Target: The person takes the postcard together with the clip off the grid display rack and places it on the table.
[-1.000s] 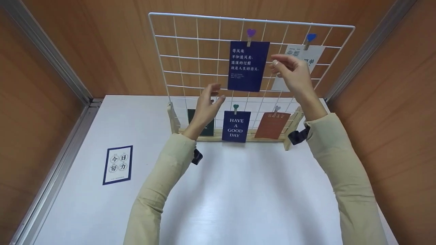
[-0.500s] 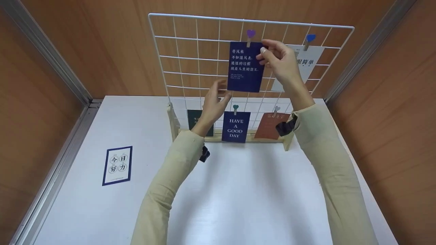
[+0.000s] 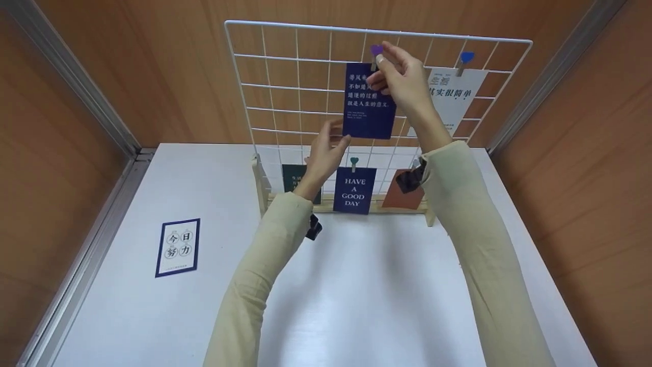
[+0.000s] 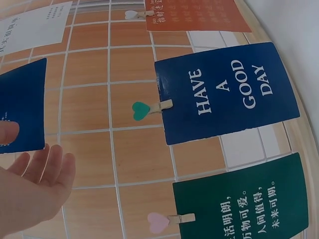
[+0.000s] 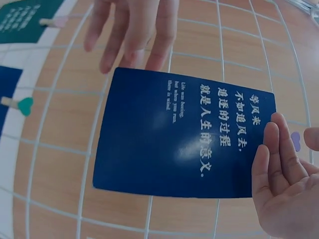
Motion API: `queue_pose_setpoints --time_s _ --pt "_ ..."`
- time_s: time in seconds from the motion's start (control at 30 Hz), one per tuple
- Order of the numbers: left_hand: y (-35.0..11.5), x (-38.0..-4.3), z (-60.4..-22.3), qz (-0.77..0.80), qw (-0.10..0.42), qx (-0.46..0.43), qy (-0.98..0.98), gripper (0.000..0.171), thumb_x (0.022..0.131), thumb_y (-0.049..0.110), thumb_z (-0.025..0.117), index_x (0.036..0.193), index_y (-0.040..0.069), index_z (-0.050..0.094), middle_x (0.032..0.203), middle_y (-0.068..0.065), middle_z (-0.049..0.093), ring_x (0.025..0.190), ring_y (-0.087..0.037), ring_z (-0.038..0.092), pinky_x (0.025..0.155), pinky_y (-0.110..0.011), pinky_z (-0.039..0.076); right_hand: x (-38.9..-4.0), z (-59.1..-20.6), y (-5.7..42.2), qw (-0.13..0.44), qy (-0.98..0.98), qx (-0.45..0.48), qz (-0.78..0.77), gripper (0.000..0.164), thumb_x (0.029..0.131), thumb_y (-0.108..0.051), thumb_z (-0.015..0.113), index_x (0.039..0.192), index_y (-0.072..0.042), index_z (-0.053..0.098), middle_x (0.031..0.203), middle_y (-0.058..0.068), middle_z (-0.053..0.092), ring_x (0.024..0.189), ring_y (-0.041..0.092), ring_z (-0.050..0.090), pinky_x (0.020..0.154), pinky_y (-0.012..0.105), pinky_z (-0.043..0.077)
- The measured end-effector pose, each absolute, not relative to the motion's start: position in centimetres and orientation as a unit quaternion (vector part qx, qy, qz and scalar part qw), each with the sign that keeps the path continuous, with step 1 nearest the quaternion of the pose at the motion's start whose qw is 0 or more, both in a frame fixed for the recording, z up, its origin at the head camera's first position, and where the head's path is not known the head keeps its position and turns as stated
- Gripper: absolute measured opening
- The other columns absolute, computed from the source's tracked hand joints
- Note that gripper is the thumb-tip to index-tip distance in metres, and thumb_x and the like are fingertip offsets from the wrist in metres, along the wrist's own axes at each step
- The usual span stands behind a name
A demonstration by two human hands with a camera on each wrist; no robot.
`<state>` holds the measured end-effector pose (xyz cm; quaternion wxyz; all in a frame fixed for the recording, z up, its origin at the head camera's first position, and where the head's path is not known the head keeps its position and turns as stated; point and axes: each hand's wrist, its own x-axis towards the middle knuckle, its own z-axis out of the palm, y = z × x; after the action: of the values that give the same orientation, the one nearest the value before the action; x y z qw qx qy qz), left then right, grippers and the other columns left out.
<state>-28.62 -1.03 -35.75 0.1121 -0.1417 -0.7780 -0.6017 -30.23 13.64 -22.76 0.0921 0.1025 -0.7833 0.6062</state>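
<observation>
While a blue-bordered card lies on the tabletop, in front of the white wire grid and off to its left, the left hand is loosely spread at the lower left corner of a navy quote card, as if to steady it, though touch is uncertain. Higher up, the right hand has thumb and fingers parted around the purple heart clip, which seems to pin that card to the grid's upper middle.

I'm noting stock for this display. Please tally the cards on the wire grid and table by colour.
Dark blue rectangular paper cards: 2
White, borderless rectangular paper card: 1
Green rectangular paper card: 1
Orange-red rectangular paper card: 1
White rectangular paper card with dark blue border: 1
Total: 6
</observation>
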Motion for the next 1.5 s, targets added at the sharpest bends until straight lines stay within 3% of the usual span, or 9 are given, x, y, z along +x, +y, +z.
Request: queue_pose_setpoints --time_s 0.4,0.67,0.87,1.5 --pt "-0.3 -29.0 -35.4 -0.599 0.114 -0.111 -0.785 0.012 0.088 0.004 0.052 0.099 0.000 0.054 0.089 -0.007 0.057 0.080 -0.015 0.056 0.071 -0.022 0.044 -30.6 -21.7 13.3 0.113 -0.761 0.070 0.635 0.028 0.090 -0.018 0.050 0.116 -0.007 0.056 0.075 0.009 0.061 0.058 0.016 0.057 0.052 0.022 0.042" --pt "-0.5 -28.9 -35.2 -0.603 0.116 -0.100 -0.783 0.011 0.087 0.003 0.052 0.097 -0.001 0.055 0.083 -0.007 0.058 0.074 -0.015 0.057 0.067 -0.023 0.045 -30.2 -20.6 13.2 0.099 -0.735 0.061 0.668 0.024 0.086 -0.011 0.055 0.107 0.001 0.060 0.074 0.012 0.057 0.052 0.013 0.053 0.048 0.018 0.045" --pt "-0.5 -29.1 -35.4 -0.603 0.109 -0.094 -0.785 0.010 0.087 0.002 0.052 0.096 -0.001 0.055 0.080 -0.007 0.059 0.072 -0.016 0.057 0.064 -0.023 0.045 -30.2 -20.7 13.3 0.090 -0.719 0.050 0.688 0.022 0.084 -0.009 0.058 0.103 0.001 0.063 0.067 0.010 0.055 0.046 0.012 0.046 0.041 0.016 0.038" --pt "-1.0 -29.0 -36.0 -0.598 0.102 -0.108 -0.787 0.009 0.088 0.004 0.051 0.096 0.001 0.056 0.082 -0.006 0.059 0.075 -0.017 0.058 0.068 -0.024 0.045 -29.9 -21.0 13.5 0.163 -0.691 0.110 0.696 0.016 0.084 -0.008 0.059 0.095 0.001 0.066 0.063 0.010 0.054 0.043 0.011 0.044 0.042 0.016 0.037"
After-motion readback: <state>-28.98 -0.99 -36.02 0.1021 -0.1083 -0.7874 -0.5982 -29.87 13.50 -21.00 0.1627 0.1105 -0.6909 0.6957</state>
